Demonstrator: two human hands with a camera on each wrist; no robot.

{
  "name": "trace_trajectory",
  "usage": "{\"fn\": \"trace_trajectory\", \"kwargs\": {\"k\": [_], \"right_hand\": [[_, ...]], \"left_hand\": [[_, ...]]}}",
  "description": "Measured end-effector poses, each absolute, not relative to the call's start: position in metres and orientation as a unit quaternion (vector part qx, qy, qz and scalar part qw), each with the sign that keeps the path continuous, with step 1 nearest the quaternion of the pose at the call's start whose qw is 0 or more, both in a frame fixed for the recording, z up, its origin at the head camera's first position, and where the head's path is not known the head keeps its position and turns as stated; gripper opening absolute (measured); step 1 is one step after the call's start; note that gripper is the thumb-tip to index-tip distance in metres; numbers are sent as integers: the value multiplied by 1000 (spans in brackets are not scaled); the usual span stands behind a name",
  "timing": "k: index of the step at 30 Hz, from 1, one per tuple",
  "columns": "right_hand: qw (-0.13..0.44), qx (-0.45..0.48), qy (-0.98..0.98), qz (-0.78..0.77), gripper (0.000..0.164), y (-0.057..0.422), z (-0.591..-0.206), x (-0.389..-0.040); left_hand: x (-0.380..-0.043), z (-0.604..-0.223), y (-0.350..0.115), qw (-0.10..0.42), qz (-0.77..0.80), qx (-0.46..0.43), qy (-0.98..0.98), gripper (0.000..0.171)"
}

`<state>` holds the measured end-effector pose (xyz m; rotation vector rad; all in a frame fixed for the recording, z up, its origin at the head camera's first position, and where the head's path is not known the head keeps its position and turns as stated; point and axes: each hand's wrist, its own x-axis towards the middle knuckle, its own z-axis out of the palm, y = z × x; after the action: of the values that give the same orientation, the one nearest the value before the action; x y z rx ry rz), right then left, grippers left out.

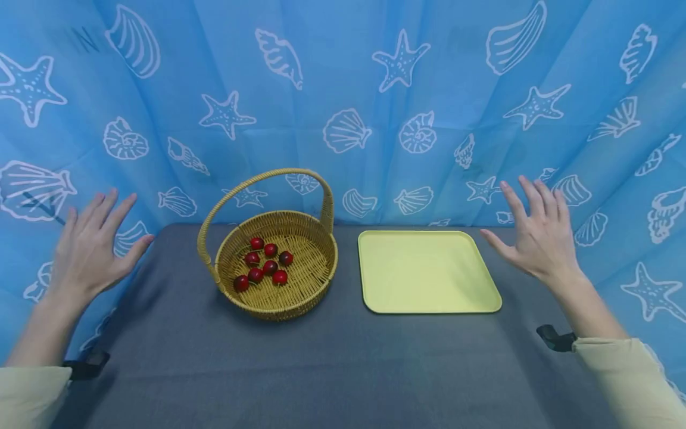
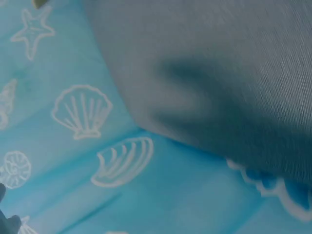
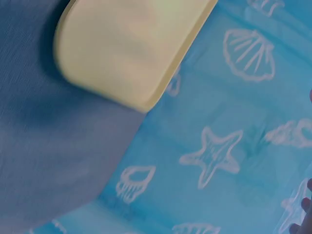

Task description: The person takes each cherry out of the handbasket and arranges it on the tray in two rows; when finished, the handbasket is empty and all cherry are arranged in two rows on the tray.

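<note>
My left hand (image 1: pixel 92 247) is raised at the left of the head view, fingers spread and nothing in them. On the other side my right hand (image 1: pixel 538 235) is held up the same way, just right of the yellow tray (image 1: pixel 429 271). A round wicker basket (image 1: pixel 308 305) with a tall arched handle stands left of the tray. Several dark red cherries (image 1: pixel 270 267) lie in it, toward its left side. Only fingertips (image 2: pixel 9 224) show at the lower left of the left wrist view. In the right wrist view, fingertips (image 3: pixel 306 204) appear at the right edge.
A dark grey cloth (image 1: pixel 343 375) covers the table under the basket and tray. Behind and around it hangs a blue curtain (image 1: pixel 343 71) printed with white shells and starfish. Dark straps (image 1: pixel 556 338) sit at both wrists beside pale sleeves (image 1: pixel 627 375).
</note>
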<state>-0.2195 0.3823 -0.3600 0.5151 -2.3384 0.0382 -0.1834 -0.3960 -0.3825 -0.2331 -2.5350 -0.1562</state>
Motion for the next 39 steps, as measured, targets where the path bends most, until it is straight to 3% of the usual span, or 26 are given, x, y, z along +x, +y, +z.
{"fn": "trace_trajectory", "kwargs": {"k": [5, 13, 18, 25, 33, 39], "right_hand": [[347, 232, -907, 49, 97, 353, -361, -220], [274, 278, -906, 166, 79, 298, -360, -218], [188, 292, -909, 232, 63, 259, -355, -218], [29, 317, -877, 359, 44, 207, -344, -224], [-107, 378, -835, 385, 27, 152, -342, -238], [-167, 418, -804, 389, 20, 113, -344, -254]], "left_hand": [[-175, -383, -380, 296, -139, -86, -941, 69], [-153, -387, -348, 249, -276, -67, -926, 52], [-132, -388, -334, 176, -325, -33, -929, 39], [-106, -397, -312, 116, -409, -52, -904, 26], [-84, -408, -283, 53, -493, -67, -866, 28], [-79, -417, -260, -13, -513, -30, -858, 38]]}}
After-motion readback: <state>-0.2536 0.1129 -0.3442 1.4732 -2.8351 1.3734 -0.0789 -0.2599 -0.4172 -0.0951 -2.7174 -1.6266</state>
